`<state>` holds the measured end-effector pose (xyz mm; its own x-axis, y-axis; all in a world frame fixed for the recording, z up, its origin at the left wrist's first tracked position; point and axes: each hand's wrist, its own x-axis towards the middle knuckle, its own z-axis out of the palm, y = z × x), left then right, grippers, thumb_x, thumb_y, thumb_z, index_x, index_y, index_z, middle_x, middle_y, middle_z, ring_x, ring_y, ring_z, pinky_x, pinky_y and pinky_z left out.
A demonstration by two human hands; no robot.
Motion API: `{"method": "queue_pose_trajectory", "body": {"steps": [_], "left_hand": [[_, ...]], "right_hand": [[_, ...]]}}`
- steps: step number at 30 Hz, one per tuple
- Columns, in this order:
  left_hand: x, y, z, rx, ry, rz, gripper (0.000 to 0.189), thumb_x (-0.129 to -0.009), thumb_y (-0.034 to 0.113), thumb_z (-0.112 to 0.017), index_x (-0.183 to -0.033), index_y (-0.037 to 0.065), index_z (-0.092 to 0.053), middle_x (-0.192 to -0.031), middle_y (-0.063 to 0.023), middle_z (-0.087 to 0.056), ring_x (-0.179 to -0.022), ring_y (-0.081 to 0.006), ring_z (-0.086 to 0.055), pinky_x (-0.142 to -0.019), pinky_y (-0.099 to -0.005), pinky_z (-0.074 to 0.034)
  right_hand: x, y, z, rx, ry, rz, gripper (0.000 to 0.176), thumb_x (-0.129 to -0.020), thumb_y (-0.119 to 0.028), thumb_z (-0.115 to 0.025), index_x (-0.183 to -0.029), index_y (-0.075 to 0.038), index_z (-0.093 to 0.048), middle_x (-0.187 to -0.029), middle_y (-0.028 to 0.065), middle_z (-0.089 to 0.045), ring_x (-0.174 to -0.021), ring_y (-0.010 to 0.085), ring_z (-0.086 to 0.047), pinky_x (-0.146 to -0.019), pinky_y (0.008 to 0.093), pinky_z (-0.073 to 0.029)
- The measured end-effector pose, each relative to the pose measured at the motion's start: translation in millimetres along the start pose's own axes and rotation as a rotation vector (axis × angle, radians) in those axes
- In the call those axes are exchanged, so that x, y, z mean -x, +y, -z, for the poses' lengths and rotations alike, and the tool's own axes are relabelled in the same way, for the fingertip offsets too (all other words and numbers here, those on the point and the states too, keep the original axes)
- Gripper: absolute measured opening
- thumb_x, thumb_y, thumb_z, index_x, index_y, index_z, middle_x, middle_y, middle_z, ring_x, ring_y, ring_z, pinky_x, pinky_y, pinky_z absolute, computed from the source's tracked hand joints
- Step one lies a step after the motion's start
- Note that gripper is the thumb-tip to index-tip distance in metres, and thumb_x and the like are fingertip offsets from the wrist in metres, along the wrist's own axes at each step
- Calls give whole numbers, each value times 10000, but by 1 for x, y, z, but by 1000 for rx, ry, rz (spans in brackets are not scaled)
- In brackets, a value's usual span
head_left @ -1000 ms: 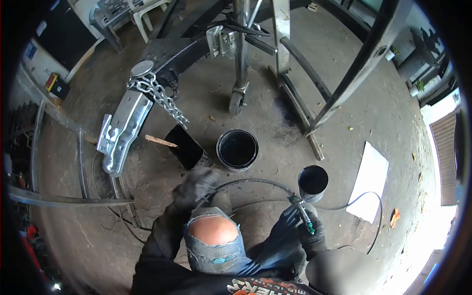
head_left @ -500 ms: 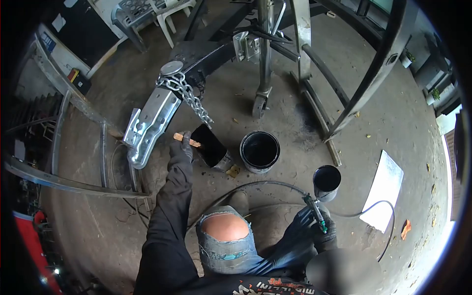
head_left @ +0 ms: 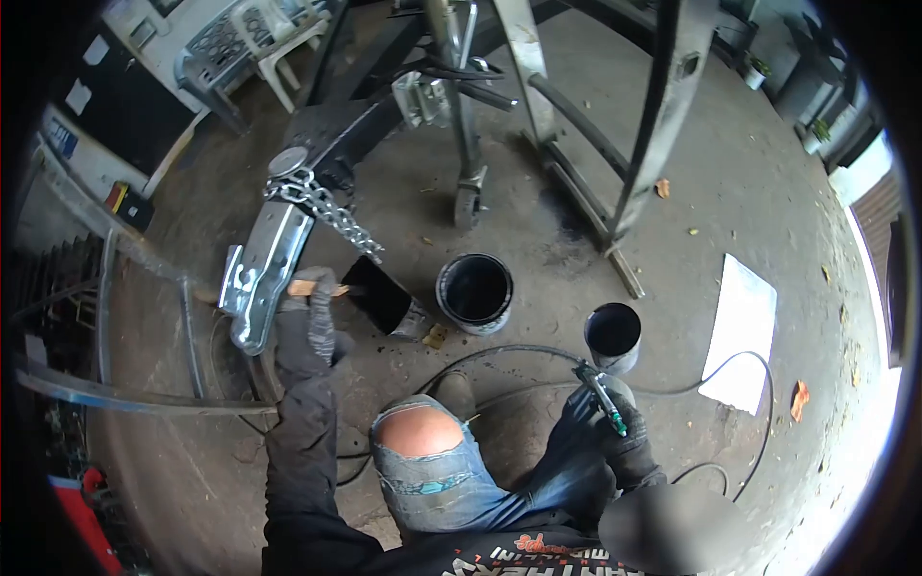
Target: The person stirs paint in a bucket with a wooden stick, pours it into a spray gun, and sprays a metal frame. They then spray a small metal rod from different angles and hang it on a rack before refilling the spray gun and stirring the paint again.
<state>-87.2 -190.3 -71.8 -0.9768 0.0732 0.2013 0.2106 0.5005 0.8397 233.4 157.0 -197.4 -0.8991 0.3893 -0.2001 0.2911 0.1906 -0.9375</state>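
A stick [head_left: 309,287], at the tilted can's [head_left: 379,298] nine o'clock, is clasped by the left hand [head_left: 307,328]. A green-handled tool [head_left: 603,398] is held by the right hand [head_left: 622,444].

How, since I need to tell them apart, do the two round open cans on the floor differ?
The bucket is wider; the small can is narrower. The bucket stands beside the tilted rectangular tin, at which the left hand holds a wooden stick; the small can stands by the tool in the right hand. Both stand upright, lidless, black inside.
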Motion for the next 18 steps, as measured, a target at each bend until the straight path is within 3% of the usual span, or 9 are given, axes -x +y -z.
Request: {"method": "queue_pose_trajectory", "body": {"steps": [2,4,5,8,9,13,15,18], "left_hand": [[2,15,6,-125,97,-84,274,-1012,269,-630,-1101,13,-670,-1028,-94,-686,-977,-212,-645,-892,-355,-507],[-3,15,16,-108,207,-5,287,-1002,292,-647,-1105,24,-670,-1022,-90,-683,-952,-200,-644,-856,-360,-524],[-12,-4,22,-77,183,-135,300,-997,305,-658,-1113,28,-667,-1019,-90,-682,-940,-195,-649,-830,-361,-534],[-44,-38,17,-608,364,-819,339,-984,326,-683,-1133,23,-657,-1001,-95,-675,-910,-185,-665,-767,-336,-565],[-41,-47,-2,-395,265,-499,338,-981,320,-688,-1130,19,-656,-998,-97,-674,-908,-186,-667,-763,-329,-568],[-36,-8,-92,293,-182,23,244,-993,235,-672,-1088,11,-657,-992,-81,-677,-891,-161,-666,-758,-318,-567],[-41,-45,-139,237,-341,70,222,-1001,215,-657,-1086,10,-656,-981,-65,-678,-882,-153,-658,-768,-314,-552],[-36,-122,-212,360,-348,-49,260,-1031,261,-610,-1072,9,-658,-959,-33,-691,-865,-154,-661,-803,-324,-530]], "right_hand": [[0,-9,2,-37,7,-13,431,-886,-12,-578,-1317,-12,-597,-1186,131,-675,-1120,248,-643,-951,343,-507],[6,-6,6,-77,35,-41,446,-881,-5,-577,-1327,-11,-593,-1168,129,-683,-1099,246,-654,-938,338,-515],[6,0,5,36,117,64,428,-886,7,-540,-1307,-20,-614,-1067,94,-701,-1000,168,-646,-874,322,-514],[11,1,14,49,133,60,410,-863,25,-533,-1259,-9,-633,-1039,95,-694,-980,166,-645,-866,321,-514],[12,-2,12,16,165,35,384,-846,36,-536,-1212,-4,-647,-1021,96,-691,-968,166,-643,-864,320,-510],[18,-10,15,-8,152,8,384,-854,29,-550,-1227,5,-638,-1020,91,-687,-948,155,-631,-854,317,-510],[22,-12,15,-48,150,16,402,-852,31,-563,-1247,11,-629,-1025,92,-685,-925,150,-625,-838,317,-513],[32,9,17,-7,128,27,450,-843,35,-586,-1292,15,-608,-1037,95,-681,-934,159,-629,-838,319,-516]]}}
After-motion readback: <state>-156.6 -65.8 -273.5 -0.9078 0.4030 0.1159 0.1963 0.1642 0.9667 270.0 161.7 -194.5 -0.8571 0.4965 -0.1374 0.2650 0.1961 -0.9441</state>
